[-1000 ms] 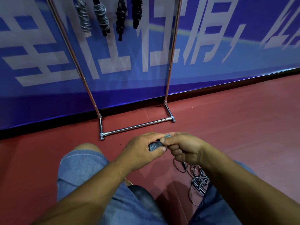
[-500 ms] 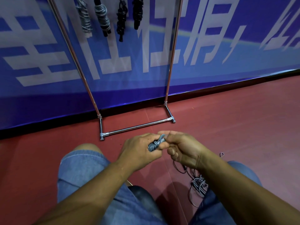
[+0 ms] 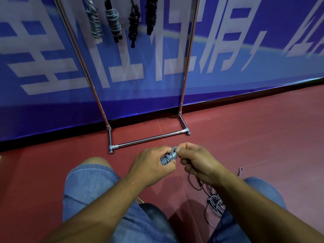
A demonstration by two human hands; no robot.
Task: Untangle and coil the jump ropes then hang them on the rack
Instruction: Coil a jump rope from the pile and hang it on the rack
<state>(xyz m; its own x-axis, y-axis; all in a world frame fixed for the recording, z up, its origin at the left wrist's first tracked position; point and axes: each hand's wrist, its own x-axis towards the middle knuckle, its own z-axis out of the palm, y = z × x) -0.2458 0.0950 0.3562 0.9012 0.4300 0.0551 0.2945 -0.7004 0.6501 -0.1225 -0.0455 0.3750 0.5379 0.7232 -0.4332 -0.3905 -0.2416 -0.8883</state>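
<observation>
two hands meet at lower centre of the frame, above the knees.

left hand (image 3: 150,165): fingers curled tight round a grey jump rope (image 3: 168,157), which is wound into a short, thick bundle of close turns. part of the bundle shows between thumb and forefinger; the rest is hidden in the palm.

right hand (image 3: 198,163): thumb and forefinger pinch a loop of the same rope where it rises from the top of the bundle. remaining fingers are curled under. a thin dark cord runs from beneath this hand toward the lower right; whether the hand holds it cannot be told.

tangle of ropes (image 3: 214,204): lower right of the frame, on the floor (image 3: 263,137) beside the right knee. grey and dark strands are mixed, partly hidden by the right forearm. one loose end (image 3: 240,171) with a small loop lies apart, to the right of the right hand.

rack (image 3: 150,140): chrome, base bar on the floor just above the hands, two uprights running out of the top edge. four hung ropes (image 3: 114,23) at upper centre between the uprights: two grey bundles on the left, two black on the right, each wound on itself and hanging straight down.

background: blue banner (image 3: 245,76) with large pale characters along the wall; red floor. person wears denim shorts (image 3: 91,186).
</observation>
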